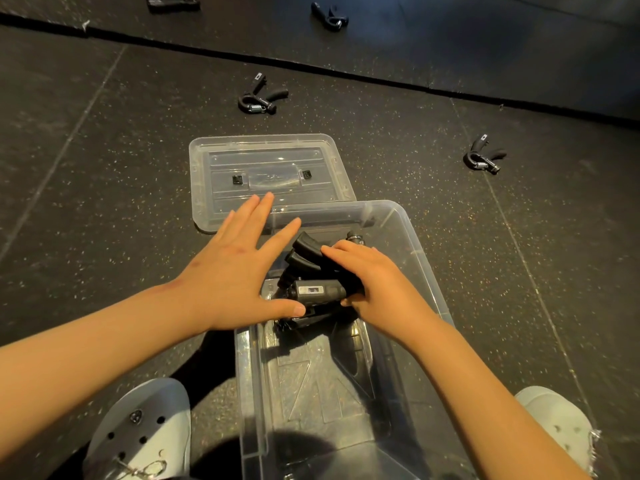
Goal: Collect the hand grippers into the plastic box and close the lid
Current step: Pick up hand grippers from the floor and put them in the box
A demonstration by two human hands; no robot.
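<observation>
Speckled black floor (104,168) beneath us; our right hand (374,282) grasps a hand gripper (318,291) inside the plastic box (249,393), our left hand (235,271) released, fingers spread.

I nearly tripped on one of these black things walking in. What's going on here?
A person is gathering hand grippers into a clear plastic box on the floor. Their right hand grips a bundle of black hand grippers inside the box, while the left hand is open, fingers spread, beside the bundle. The lid lies off, just beyond the box. Four loose grippers are not yet collected: one past the lid, one to the right, two farther away.
</observation>
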